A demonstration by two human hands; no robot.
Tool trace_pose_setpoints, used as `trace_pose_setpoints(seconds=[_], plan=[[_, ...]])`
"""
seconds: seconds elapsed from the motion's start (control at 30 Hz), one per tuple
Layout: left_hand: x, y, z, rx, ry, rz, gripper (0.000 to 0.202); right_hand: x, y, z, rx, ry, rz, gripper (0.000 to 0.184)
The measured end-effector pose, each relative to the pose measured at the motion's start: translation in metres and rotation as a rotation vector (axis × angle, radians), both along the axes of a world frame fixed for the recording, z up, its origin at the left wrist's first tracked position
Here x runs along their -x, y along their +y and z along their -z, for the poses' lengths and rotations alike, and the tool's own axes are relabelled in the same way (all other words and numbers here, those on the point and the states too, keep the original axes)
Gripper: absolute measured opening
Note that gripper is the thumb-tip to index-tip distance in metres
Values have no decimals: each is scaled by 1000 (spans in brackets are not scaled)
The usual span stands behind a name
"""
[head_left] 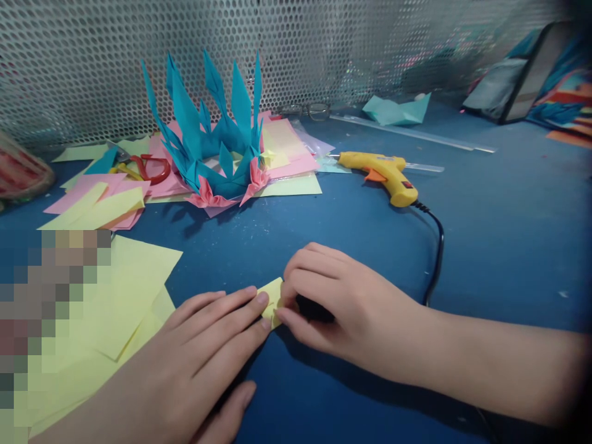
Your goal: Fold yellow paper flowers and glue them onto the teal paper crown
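A small folded piece of yellow paper [274, 295] lies on the blue tabletop between my hands. My left hand [203, 345] rests flat with its fingers stretched out, the tips pressing the paper's left part. At the paper's right end, the thumb and fingers of my right hand [324, 296] are pinched together on it. Parts of the paper are hidden under the fingers. Beside my left forearm lie larger yellow sheets [134, 277], partly covered by the arm and a pixelated patch.
Behind my hands stands a blue folded-paper crown [226, 185] with pink paper pieces at its base. Pink and yellow sheets [296, 148] and red-handled scissors [155, 169] surround it. A yellow glue gun [382, 169], its black cord [439, 246] trailing forward, lies right. Perforated metal [300, 55] closes the back.
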State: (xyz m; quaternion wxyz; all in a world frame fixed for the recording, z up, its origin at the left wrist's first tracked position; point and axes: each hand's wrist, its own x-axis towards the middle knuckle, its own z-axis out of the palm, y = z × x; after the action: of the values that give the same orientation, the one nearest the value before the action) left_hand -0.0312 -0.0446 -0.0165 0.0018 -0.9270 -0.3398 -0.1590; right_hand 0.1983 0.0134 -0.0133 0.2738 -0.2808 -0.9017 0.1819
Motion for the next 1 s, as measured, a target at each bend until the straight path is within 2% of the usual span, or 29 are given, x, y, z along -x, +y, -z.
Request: trace_pose_setpoints(seconds=[0.2, 0.47, 0.77, 1.0], plan=[[-1, -1, 1, 10, -52, -16, 42, -1, -5, -3, 131, -12, 72, 18], [0, -1, -2, -2, 11, 14, 48, 2, -8, -2, 246, -84, 150, 16], [-1, -1, -2, -22, 13, -2, 49, 4, -10, -3, 246, -104, 191, 17], [-4, 0, -4, 62, -75, -17, 32, 2, -8, -2, 241, -23, 176, 18]])
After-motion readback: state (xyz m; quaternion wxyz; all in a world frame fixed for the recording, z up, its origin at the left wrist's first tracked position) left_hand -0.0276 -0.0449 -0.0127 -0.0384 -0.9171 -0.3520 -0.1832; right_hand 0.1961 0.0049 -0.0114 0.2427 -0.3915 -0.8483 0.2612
